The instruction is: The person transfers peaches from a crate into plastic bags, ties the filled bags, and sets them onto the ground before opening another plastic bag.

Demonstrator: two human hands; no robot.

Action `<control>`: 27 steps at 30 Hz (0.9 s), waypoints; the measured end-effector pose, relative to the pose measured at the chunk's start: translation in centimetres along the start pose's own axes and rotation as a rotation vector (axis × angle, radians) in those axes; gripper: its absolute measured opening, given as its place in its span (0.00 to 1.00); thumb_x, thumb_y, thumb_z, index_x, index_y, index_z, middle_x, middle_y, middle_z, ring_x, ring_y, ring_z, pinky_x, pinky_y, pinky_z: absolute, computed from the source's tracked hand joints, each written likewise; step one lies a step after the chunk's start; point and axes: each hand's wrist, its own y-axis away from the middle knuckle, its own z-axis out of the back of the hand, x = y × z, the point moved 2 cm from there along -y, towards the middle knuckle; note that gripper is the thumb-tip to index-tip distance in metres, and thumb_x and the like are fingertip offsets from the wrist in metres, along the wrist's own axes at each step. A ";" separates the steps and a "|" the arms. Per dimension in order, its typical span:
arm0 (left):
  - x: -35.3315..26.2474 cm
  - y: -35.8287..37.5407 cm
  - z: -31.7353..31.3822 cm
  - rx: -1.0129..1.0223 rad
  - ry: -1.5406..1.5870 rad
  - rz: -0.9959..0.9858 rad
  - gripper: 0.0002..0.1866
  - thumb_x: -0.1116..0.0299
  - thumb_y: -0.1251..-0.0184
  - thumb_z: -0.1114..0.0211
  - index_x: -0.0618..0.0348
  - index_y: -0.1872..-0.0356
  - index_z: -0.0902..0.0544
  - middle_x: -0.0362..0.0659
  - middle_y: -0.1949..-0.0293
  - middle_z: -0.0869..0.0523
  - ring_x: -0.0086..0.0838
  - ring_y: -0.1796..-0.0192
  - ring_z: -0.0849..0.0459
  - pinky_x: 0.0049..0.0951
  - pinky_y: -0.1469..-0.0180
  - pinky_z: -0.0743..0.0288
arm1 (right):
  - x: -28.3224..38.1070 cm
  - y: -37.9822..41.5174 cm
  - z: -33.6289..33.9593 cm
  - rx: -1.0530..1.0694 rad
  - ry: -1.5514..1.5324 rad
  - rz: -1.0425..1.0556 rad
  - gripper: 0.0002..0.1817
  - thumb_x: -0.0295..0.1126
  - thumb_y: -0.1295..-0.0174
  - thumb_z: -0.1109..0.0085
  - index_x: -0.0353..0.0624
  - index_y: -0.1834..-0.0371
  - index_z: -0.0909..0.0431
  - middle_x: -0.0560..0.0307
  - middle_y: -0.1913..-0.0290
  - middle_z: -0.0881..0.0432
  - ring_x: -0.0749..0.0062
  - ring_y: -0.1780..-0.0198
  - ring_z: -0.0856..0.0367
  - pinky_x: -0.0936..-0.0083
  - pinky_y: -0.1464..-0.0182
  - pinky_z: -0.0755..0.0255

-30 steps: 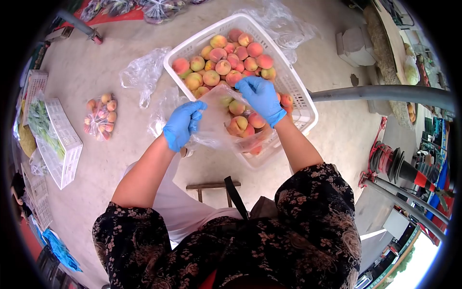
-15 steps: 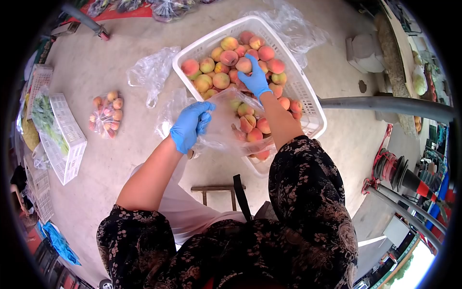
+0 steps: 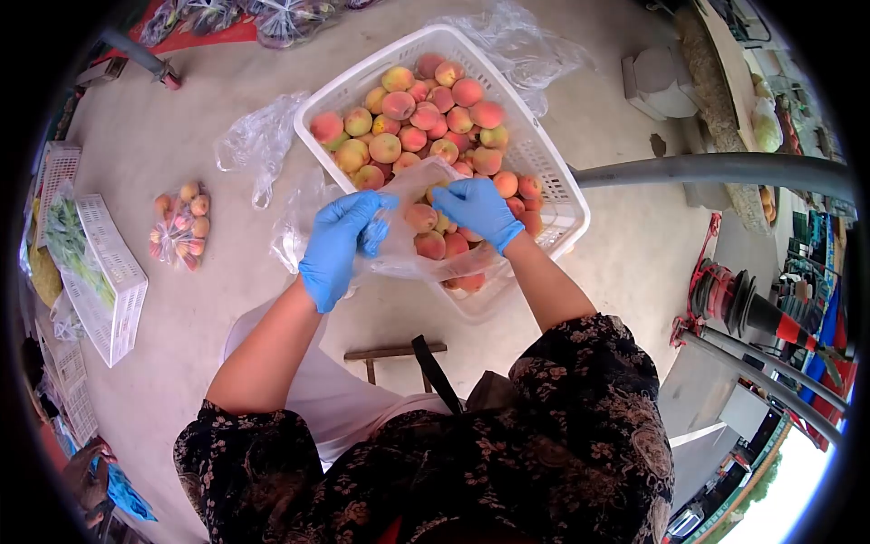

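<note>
A white plastic crate [image 3: 560,175] full of red and yellow peaches [image 3: 397,105] is in front of me. My left hand [image 3: 340,240], in a blue glove, is closed on the edge of a clear plastic bag [image 3: 399,258] at the crate's near left side. The bag spreads over the crate's near part, and peaches show through it. Also blue-gloved, my right hand [image 3: 478,213] is at the bag's right side with its fingers curled down. A yellowish peach is by its fingertips; whether the fingers hold it is hidden.
A tied bag of peaches [image 3: 181,225] lies on the floor at left. Beyond it stands a white crate [image 3: 122,304] with leafy greens. Loose clear bags [image 3: 258,145] lie beside the peach crate. A grey pole [image 3: 716,169] runs in from the right; a low stool [image 3: 394,352] is below me.
My right hand has drawn back from the peaches in the crate's middle to the plastic bag near my left hand. The left hand keeps its grip on the bag. The view has shifted slightly.
</note>
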 end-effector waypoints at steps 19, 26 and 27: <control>0.7 -0.4 1.4 0.052 0.037 0.131 0.12 0.66 0.32 0.47 0.63 0.56 0.21 0.34 0.72 0.23 0.15 0.77 0.36 0.16 0.77 0.42 | -3.1 -12.2 7.5 -0.122 -1.232 -0.033 0.30 0.49 0.44 0.46 0.39 0.44 0.32 0.47 0.50 0.24 0.55 0.48 0.25 0.64 0.53 0.26; 0.5 -0.4 1.5 0.058 0.065 0.140 0.13 0.65 0.31 0.48 0.63 0.58 0.21 0.34 0.79 0.28 0.16 0.78 0.36 0.16 0.77 0.42 | 4.8 -20.6 2.0 -0.186 0.677 -0.110 0.29 0.51 0.48 0.43 0.40 0.51 0.25 0.48 0.52 0.23 0.53 0.47 0.26 0.61 0.53 0.26; 0.5 -0.6 1.4 0.054 0.059 0.139 0.13 0.65 0.31 0.48 0.63 0.58 0.21 0.34 0.79 0.29 0.16 0.78 0.36 0.16 0.77 0.42 | 5.1 -21.2 1.4 -0.154 0.747 -0.145 0.29 0.52 0.49 0.43 0.40 0.51 0.25 0.48 0.52 0.23 0.54 0.47 0.26 0.61 0.53 0.26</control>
